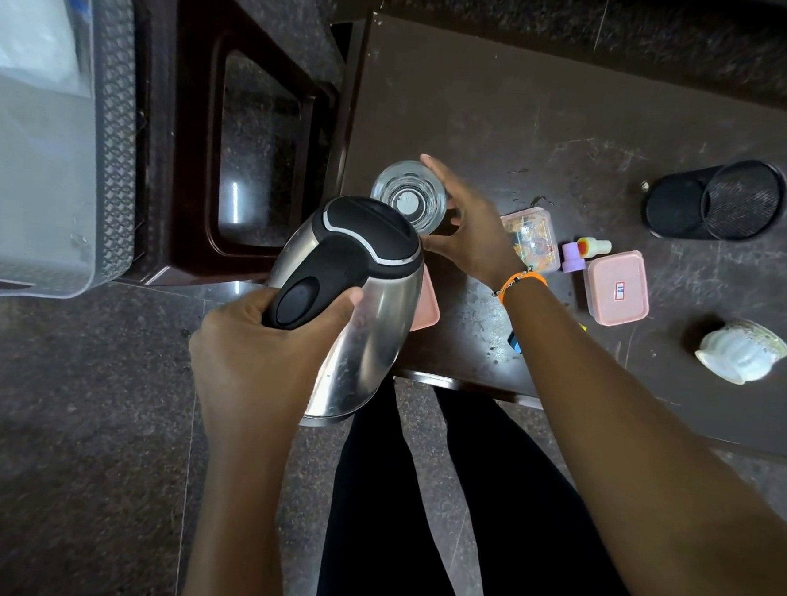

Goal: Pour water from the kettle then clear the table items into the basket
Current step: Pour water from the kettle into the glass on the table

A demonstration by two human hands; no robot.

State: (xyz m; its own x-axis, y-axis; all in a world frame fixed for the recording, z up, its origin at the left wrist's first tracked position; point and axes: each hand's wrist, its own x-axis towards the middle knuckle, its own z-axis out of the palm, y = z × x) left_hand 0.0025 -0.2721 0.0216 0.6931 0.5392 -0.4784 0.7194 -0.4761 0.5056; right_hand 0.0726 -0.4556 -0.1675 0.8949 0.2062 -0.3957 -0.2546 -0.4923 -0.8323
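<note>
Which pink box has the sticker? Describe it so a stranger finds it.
Start at the dark table, right of the black mesh holder lying on its side. Nearer the table's front edge sits a pink lidded box. Unlike the clear-lidded box beside it, its opaque lid bears a small label.

Dark scratched table [510,97] with glass [409,196], pink boxes [617,287], black mesh holder [715,200], white cup [741,350].

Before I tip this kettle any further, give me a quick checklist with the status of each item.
1. Left hand grips the steel kettle with black lid by its handle: ok.
2. Right hand steadies the clear drinking glass: ok.
3. Glass upright on the dark brown table: ok.
4. Spout over the glass rim: cannot tell, lid hides it.
5. Water level in glass: cannot tell.
6. Grey perforated basket within reach on the left: ok.
</note>
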